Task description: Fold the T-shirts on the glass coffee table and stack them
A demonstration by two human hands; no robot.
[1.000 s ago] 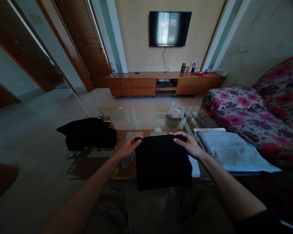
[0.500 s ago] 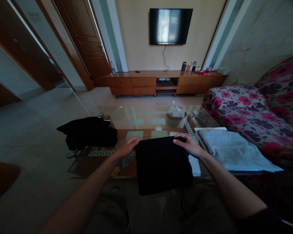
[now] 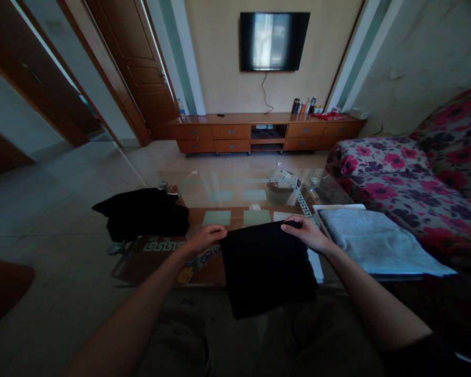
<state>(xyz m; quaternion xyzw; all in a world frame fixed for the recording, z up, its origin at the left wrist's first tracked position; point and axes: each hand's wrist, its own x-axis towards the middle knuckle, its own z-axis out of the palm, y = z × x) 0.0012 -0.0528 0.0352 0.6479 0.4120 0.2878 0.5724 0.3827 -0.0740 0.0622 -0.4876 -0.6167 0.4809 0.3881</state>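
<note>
Where the folded black cloth [image 3: 267,267] overhangs the near edge of the glass-topped counter [image 3: 227,191], the right hand [image 3: 306,234] pinches its far right corner. The left hand [image 3: 205,238] curls against the far left corner, its grip unclear. A folded pale grey towel [image 3: 371,241] lies just right, a crumpled black garment [image 3: 143,214] lies left, and a long wooden cabinet [image 3: 267,131] stands beyond.

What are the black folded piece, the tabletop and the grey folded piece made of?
Black folded piece: soft matte fabric, possibly knit cotton; its near end hangs limp past the table edge. Tabletop: clear glossy glass; it carries reflections, and the patterned layer below shows through. Grey folded piece: matte cloth with soft rounded fold edges; the fibre cannot be told.
</note>
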